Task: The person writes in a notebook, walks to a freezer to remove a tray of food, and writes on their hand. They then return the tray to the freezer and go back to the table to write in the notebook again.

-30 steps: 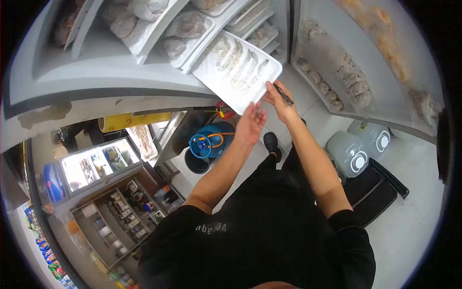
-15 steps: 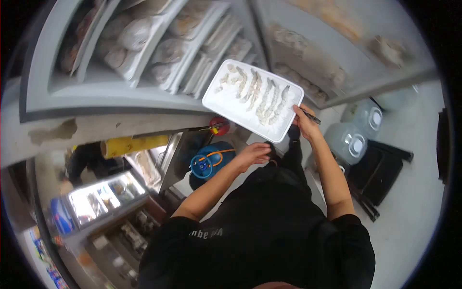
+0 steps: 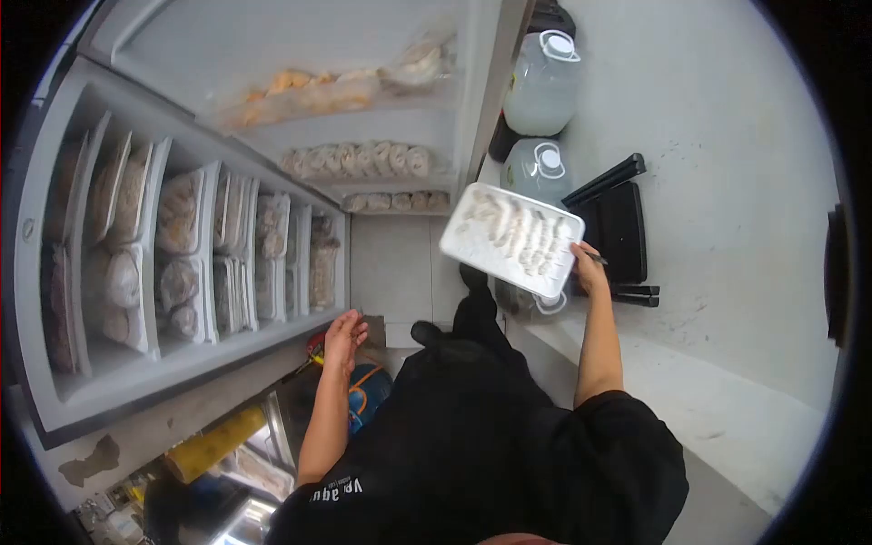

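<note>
My right hand [image 3: 590, 265] grips the edge of a white tray [image 3: 461, 250] and also has a slim dark pen-like object [image 3: 598, 259] between its fingers. Rows of greyish shrimp [image 3: 524, 234] lie on the tray, which is slightly tilted. Holding nothing, my left hand [image 3: 344, 340] is raised with loosely bent fingers, beside the lower edge of an upright freezer [image 3: 213, 374]. Bagged food and white trays [image 3: 232, 295] fill the freezer's shelves.
The freezer door [image 3: 477, 109] stands wide open, with packed food [image 3: 359, 162] in its racks. Large water jugs [image 3: 542, 86] and a folded black stand [image 3: 622, 232] are along the right. A blue gas cylinder [image 3: 371, 395] is below my left hand.
My body and view have turned towards the right, away from the freezer shelves. The tray has come away from the shelves to the door's side, still in my right hand.
</note>
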Motion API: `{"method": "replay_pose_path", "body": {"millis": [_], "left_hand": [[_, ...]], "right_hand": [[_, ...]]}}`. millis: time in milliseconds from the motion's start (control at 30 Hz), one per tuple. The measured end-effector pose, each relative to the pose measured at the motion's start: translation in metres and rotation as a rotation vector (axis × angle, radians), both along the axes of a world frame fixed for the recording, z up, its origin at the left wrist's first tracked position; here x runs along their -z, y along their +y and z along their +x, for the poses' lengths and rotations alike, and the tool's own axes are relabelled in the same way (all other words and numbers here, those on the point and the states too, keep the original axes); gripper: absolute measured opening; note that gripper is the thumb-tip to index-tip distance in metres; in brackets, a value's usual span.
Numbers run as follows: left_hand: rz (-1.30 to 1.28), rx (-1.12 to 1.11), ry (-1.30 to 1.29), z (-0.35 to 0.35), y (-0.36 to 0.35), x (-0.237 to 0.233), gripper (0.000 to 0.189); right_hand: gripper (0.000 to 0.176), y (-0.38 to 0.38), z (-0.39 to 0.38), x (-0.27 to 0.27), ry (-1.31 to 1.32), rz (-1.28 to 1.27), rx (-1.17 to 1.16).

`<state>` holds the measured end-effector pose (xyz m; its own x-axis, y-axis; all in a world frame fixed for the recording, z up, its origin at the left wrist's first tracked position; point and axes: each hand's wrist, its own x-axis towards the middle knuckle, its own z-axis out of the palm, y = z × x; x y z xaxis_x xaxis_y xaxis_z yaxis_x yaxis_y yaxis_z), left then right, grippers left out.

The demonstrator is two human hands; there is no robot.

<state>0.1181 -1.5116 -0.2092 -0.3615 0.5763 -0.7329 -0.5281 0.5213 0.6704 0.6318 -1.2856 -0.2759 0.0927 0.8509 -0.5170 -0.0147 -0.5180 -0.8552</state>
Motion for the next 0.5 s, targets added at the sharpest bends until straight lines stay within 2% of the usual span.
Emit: {"method": "replay_pose_path", "body": {"millis": [33,100,167,233,367,500], "left_hand": [[0.014,0.008,0.008,0.003,0.007,0.002,0.032],[0.002,0.024,-0.028,0.008,0.018,0.009,0.029],[0.011,0.046,-0.054,0.019,0.03,0.007,0.025],[-0.08,0.043,-0.097,0.03,0.046,0.004,0.023],[-0.115,0.037,-0.085,0.049,0.087,-0.003,0.025],[-0.09,-0.035,-0.024,0.067,0.128,-0.039,0.026]], "right_hand": [[0.023,0.006,0.016,-0.008,-0.008,0.009,0.096],[0.025,0.028,0.067,0.016,-0.01,0.069,0.196],[0.025,0.053,0.077,-0.009,0.172,0.134,0.367],[0.028,0.087,0.072,-0.043,0.332,0.292,0.412],[0.034,0.201,0.054,-0.074,0.552,0.397,0.518],[0.034,0.353,0.03,-0.071,0.581,0.51,0.492]]}}
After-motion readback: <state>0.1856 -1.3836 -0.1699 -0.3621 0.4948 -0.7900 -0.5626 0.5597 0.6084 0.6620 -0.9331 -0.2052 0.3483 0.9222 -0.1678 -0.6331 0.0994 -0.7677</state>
